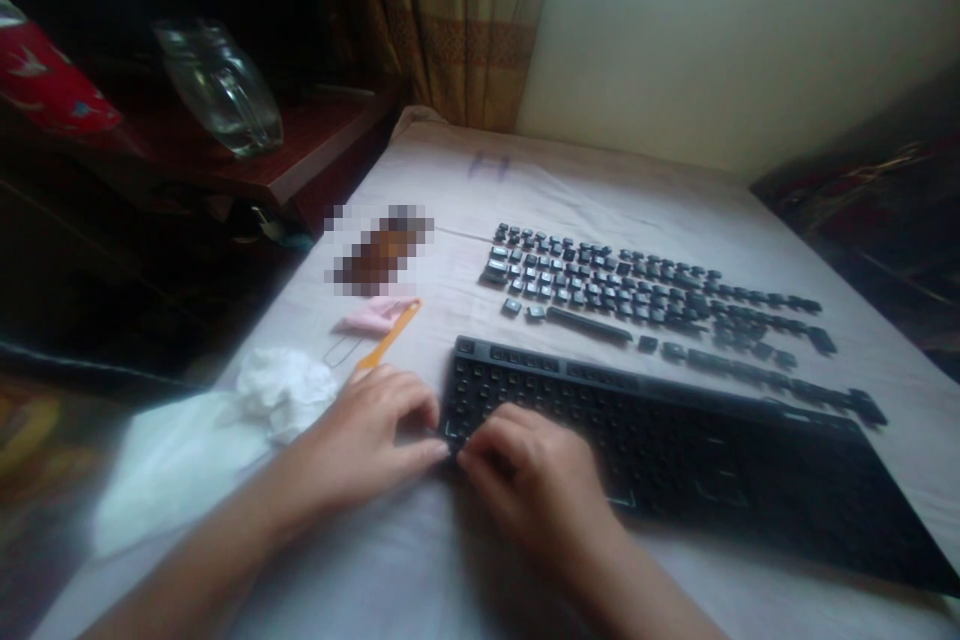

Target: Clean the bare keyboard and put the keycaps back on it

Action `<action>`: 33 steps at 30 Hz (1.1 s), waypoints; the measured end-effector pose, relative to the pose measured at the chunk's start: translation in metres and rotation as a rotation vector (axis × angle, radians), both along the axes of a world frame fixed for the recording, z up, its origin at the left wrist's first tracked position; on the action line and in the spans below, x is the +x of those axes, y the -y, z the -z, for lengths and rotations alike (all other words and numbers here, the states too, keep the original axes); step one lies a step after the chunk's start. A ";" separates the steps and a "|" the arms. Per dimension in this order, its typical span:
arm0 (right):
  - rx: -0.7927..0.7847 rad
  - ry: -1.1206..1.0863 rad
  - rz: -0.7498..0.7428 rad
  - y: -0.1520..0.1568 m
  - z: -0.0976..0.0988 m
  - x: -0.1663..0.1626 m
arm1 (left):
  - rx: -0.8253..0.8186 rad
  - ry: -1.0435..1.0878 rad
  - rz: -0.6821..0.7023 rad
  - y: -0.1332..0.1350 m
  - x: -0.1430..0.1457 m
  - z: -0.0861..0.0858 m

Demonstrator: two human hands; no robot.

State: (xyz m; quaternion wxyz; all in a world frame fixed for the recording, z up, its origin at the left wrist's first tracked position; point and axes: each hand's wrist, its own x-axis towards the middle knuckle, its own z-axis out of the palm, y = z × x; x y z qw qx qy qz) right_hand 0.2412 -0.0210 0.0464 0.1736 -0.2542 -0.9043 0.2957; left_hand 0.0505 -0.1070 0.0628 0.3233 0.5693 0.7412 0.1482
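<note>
A black keyboard point(675, 460) with its keycaps off lies slanted in front of me, bare switch posts showing. My left hand point(382, 430) is at its near left corner, fingers curled by the edge and thumb on the corner. Over the lower left of the keyboard, my right hand point(536, 465) is closed in a pinch; whatever its fingertips hold is hidden. Beyond the keyboard the loose black keycaps point(577, 285) lie in rows, with the long spacebar point(589, 324) in the nearest row. An orange-handled stick point(390, 332) lies just past my left hand.
Left of the keyboard lie a pink cloth point(373, 314), a thin wire loop point(341, 352), a crumpled white tissue point(289, 390) and a pale sheet point(176, 470). A blurred-out brown item is farther back. A glass jug point(225, 90) stands on the dark wooden desk point(315, 145).
</note>
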 end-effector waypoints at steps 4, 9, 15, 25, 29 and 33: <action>0.041 0.057 0.002 0.001 -0.001 -0.002 | 0.004 -0.012 0.001 -0.002 0.001 -0.002; 0.100 0.075 -0.005 0.004 0.000 -0.004 | 0.021 -0.025 0.015 -0.002 0.001 0.001; 0.044 0.105 -0.013 0.002 -0.003 -0.005 | 0.055 -0.018 0.015 -0.001 0.001 0.002; -0.023 -0.023 -0.066 -0.010 -0.003 0.004 | 0.037 -0.014 -0.005 0.001 0.000 0.003; 0.081 -0.059 0.091 -0.048 -0.014 0.034 | -0.008 -0.018 -0.023 0.001 -0.001 0.003; 0.234 0.094 0.461 -0.102 -0.024 0.092 | -0.016 -0.011 -0.058 0.001 -0.003 0.005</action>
